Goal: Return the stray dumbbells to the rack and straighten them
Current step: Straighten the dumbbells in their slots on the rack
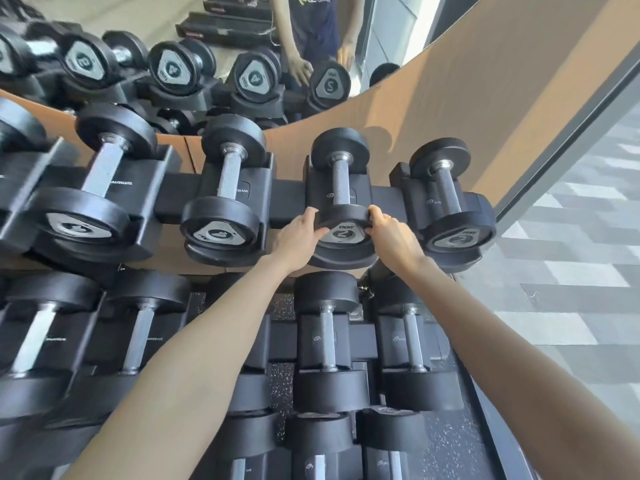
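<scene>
The left hand (300, 237) and right hand (392, 233) grasp the dumbbell (341, 184) at twelve o'clock; rack (287, 199) cradles look filled, only straightening seems left.

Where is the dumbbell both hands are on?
Head view: the dumbbell sits in the top row of the rack, just left of the right-end dumbbell, left hand and right hand gripping its near head.

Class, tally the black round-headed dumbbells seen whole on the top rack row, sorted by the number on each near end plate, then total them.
Marked 2: 2, the held black dumbbell and the right-end black dumbbell
Marked 4: 1, the black dumbbell left of those
Number unreadable: 1, the larger black dumbbell further left
Total: 4
</scene>
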A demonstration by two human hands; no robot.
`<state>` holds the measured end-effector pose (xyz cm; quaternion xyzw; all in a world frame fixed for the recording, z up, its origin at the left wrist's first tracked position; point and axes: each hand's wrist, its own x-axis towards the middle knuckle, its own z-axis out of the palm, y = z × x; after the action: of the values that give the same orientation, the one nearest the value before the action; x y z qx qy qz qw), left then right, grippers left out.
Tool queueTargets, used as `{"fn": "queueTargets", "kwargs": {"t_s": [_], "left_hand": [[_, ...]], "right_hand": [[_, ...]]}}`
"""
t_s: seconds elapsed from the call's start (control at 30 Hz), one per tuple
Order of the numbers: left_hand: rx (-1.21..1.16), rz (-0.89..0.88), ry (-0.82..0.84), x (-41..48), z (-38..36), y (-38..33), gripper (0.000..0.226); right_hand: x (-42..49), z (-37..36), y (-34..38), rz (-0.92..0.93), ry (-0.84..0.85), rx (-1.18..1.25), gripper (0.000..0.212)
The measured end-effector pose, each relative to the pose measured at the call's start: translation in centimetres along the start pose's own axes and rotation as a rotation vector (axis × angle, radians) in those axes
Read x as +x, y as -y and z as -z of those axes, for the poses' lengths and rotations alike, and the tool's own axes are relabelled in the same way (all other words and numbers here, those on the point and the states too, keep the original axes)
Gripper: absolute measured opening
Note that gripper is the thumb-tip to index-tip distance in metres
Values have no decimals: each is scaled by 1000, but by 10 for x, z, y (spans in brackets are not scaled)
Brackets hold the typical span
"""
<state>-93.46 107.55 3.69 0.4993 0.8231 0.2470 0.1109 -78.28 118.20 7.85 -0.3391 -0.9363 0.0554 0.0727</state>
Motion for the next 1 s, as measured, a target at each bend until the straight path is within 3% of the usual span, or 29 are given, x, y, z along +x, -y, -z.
{"fn": "queueTargets", "kwargs": {"t_s": [0.1,0.17,0.3,0.57,0.77,1.0], "left_hand": [[163,-7,-14,-19,7,1,43],[239,-90,-72,-41,9,2,46],[439,-200,-167,-108,15,9,49],[586,-48,-268,-227,44,16,60],[602,92,-263,-272,56,32,63],[581,112,-269,-269,74,71,61]], "right_hand": [[-12,9,1,21,37,-7,51],[-28,16,0,90,-17,-54,60],[-70,23,-2,190,-132,-180,65],[-146,14,28,303,-216,-133,69],[-174,-5,57,398,-148,-96,70],[-150,-19,88,441,-89,-96,68]]}}
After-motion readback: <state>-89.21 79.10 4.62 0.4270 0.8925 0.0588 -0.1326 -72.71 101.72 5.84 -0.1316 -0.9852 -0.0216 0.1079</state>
